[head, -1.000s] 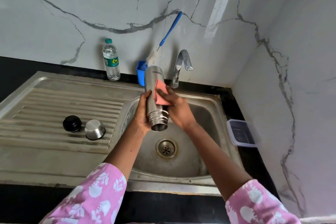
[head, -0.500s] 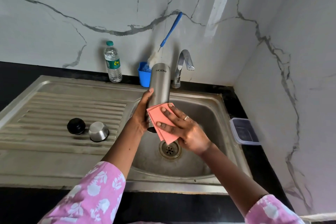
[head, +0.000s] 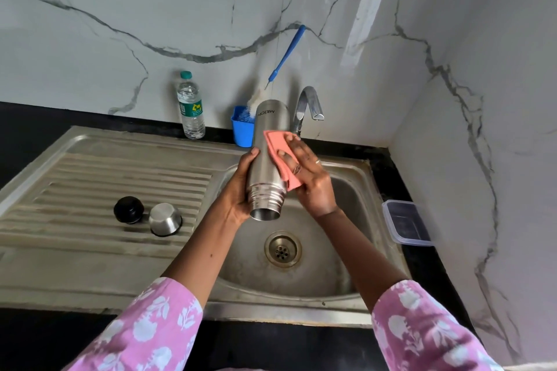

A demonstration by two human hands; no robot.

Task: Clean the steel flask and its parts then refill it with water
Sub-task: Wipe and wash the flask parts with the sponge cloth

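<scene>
The steel flask (head: 264, 156) is held upside down over the sink basin (head: 340, 268), its open threaded mouth pointing down toward me. My left hand (head: 241, 187) grips its lower body from the left. My right hand (head: 307, 178) presses a pink cloth (head: 280, 156) against the flask's right side with fingers spread. On the draining board (head: 90, 190) to the left lie the black stopper (head: 128, 209) and the steel cap (head: 165, 219), mouth down.
A tap (head: 307, 108) stands behind the basin, with no water running. A blue cup (head: 242, 126) holding a blue-handled bottle brush (head: 286, 54) and a plastic water bottle (head: 190, 108) stand at the wall. A clear lidded box (head: 407, 223) sits on the black counter at right.
The cloth slid down to the flask's mouth and has come back up along its side. The flask stays upside down in my left hand.
</scene>
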